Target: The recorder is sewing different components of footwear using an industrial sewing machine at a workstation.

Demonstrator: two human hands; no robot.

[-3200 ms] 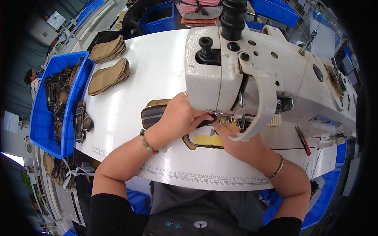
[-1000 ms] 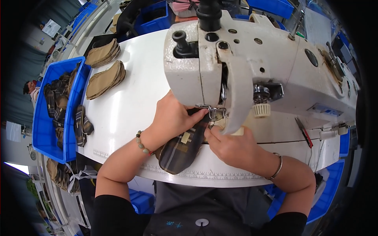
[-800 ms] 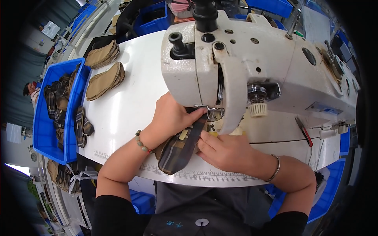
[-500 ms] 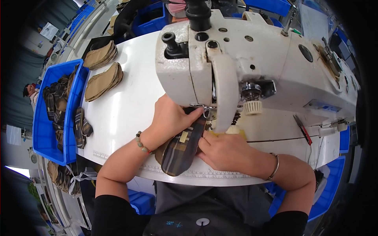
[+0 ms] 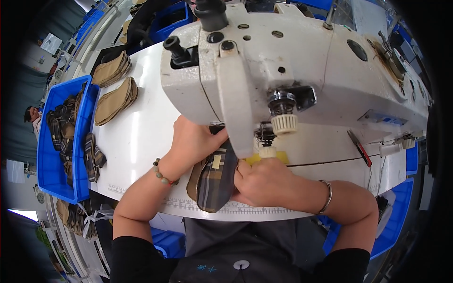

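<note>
A plaid, sole-shaped fabric piece with a tan layer along its left side lies under the head of a white sewing machine. My left hand presses the far end of the piece beneath the machine head, its thumb over the cloth. Curled around the right edge of the fabric are the fingers of my right hand, closed on it. The machine's arm cover hides the needle and presser foot. A small pale yellow tag sits on the plaid.
Two stacks of tan sole-shaped pieces lie at the far left. A blue bin of plaid pieces stands beside them, with another plaid bundle against it. Red-handled snips rest right of the machine. A ruler strip edges the table.
The view has shifted, so the machine appears farther left. The fabric piece has turned slightly more upright, and more of its tan layer shows at the left. Both hands keep their hold.
</note>
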